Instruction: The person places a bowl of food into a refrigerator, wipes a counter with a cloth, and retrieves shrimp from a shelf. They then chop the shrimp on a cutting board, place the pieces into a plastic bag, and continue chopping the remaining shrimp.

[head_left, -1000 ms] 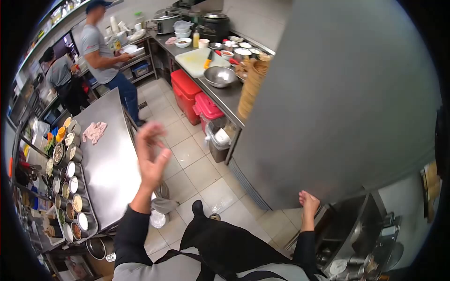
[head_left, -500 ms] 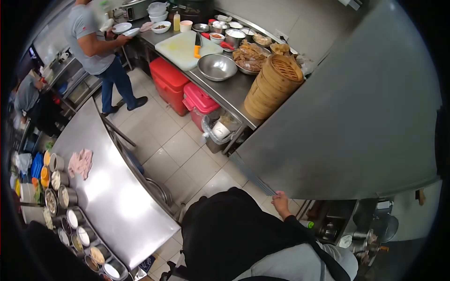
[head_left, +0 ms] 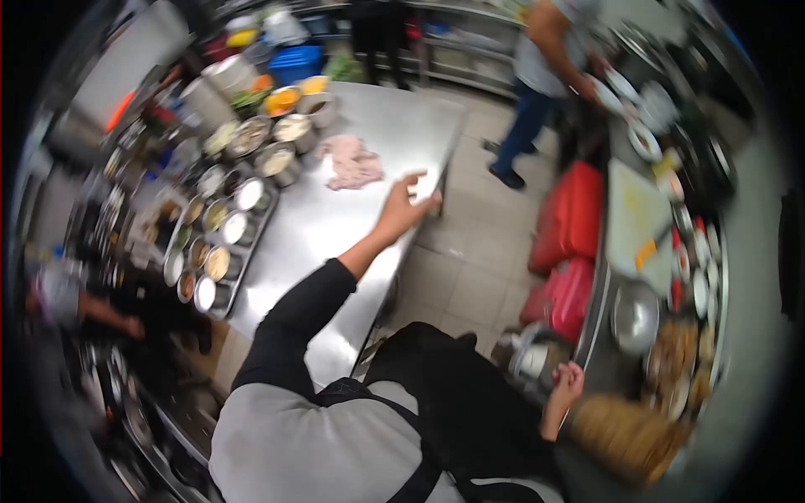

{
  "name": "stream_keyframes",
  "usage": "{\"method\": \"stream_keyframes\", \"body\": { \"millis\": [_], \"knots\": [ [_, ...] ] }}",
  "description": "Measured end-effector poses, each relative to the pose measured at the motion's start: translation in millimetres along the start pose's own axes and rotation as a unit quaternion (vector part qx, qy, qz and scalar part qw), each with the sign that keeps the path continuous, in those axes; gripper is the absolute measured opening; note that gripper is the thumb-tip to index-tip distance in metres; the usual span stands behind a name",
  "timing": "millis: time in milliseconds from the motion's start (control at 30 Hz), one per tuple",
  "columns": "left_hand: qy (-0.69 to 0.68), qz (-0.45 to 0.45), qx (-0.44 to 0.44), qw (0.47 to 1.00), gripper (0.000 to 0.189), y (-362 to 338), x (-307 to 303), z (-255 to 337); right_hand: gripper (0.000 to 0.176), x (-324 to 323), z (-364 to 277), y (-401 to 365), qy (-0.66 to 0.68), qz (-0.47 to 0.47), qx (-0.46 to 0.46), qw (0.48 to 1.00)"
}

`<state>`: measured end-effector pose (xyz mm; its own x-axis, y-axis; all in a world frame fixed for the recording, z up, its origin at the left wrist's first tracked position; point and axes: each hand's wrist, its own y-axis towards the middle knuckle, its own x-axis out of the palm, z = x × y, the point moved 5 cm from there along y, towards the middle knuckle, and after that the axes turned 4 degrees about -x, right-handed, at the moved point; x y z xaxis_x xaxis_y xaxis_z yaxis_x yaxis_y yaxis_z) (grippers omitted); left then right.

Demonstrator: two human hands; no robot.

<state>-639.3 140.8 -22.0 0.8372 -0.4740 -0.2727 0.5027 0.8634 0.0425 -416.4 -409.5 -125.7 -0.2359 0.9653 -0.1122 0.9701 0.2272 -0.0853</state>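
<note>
**Left hand [head_left: 401, 211] empty; right hand [head_left: 568, 383] unclear**

Head view: left is splayed, released, over steel table [head_left: 402, 109] edge; pink cloth [head_left: 352, 163] on tabletop near it, apart; right half-curled, blurred, by counter [head_left: 610, 369] edge, can't tell if gripping; bamboo steamer [head_left: 622, 432] just beside it; metal bowl [head_left: 635, 317] farther along counter.

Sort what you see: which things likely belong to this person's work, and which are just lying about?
Likely in the work (a guess; neither hand clearly holds anything):
steel table, nearest the left hand
pink cloth, on that table
bamboo steamers, near the right hand

Apparently just lying about, neither hand on them:
cutting board
orange-handled knife
metal bowl
red bin
</note>
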Motion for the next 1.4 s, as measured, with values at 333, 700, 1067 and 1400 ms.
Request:
{"method": "stream_keyframes", "body": {
  "millis": [333,700,1067,1400],
  "knots": [
    [0.533,0.174,0.139,0.816,0.082,124,-123,-62,0.018,151,-66,152,-0.119,-0.243,-0.114,0.956],
    [0.266,-0.061,0.157,0.949,0.034,267,97,-77,0.014,216,-127,185,-0.239,-0.087,-0.117,0.960],
    [-0.230,-0.514,-0.404,0.721,0.036,230,408,10,0.019,92,-146,329,-0.293,0.159,-0.100,0.938],
    [-0.317,-0.575,-0.077,0.750,0.039,275,620,204,0.047,85,-112,457,-0.379,0.216,0.081,0.896]
  ]
}}
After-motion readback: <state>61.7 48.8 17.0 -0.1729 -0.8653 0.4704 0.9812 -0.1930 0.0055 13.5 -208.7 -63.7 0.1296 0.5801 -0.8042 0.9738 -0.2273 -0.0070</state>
